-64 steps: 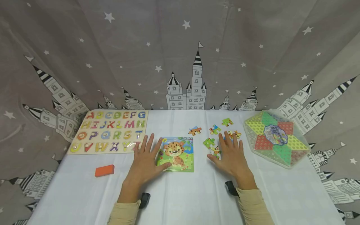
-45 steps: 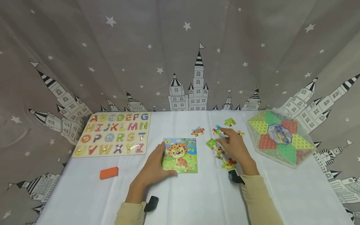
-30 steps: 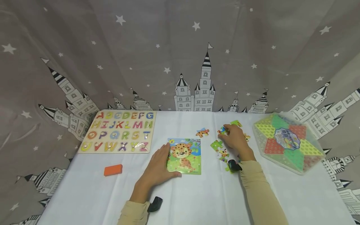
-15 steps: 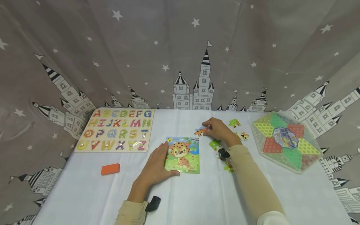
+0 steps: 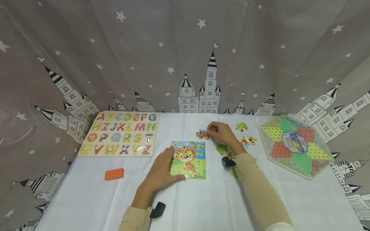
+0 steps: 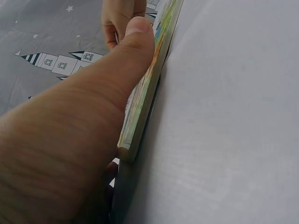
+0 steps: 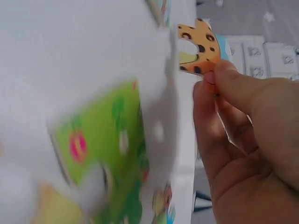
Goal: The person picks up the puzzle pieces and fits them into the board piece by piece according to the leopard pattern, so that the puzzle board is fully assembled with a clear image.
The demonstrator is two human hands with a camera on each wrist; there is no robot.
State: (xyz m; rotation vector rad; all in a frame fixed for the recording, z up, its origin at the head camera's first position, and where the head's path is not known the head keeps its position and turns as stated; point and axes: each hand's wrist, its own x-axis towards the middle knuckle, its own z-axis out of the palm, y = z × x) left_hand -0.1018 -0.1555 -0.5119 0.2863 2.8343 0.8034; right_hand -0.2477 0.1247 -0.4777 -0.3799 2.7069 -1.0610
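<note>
In the head view my right hand pinches an orange, dark-spotted puzzle piece beyond the leopard puzzle board. The right wrist view shows thumb and fingertips on one end of this puzzle piece, its printed face visible. My left hand rests at the near left corner of the square puzzle board, fingers straight along its left side and thumb by the near edge. The left wrist view has the thumb lying along the edge of the board.
Loose puzzle pieces lie to the right, some partly hidden under my right forearm. A wooden alphabet board is at the back left, with an orange block in front. A hexagonal Chinese checkers box stands right.
My right hand has moved left from the blue-and-orange piece to the spotted piece, taken hold of it and turned it. My left hand has come against the puzzle board's side and stayed there.
</note>
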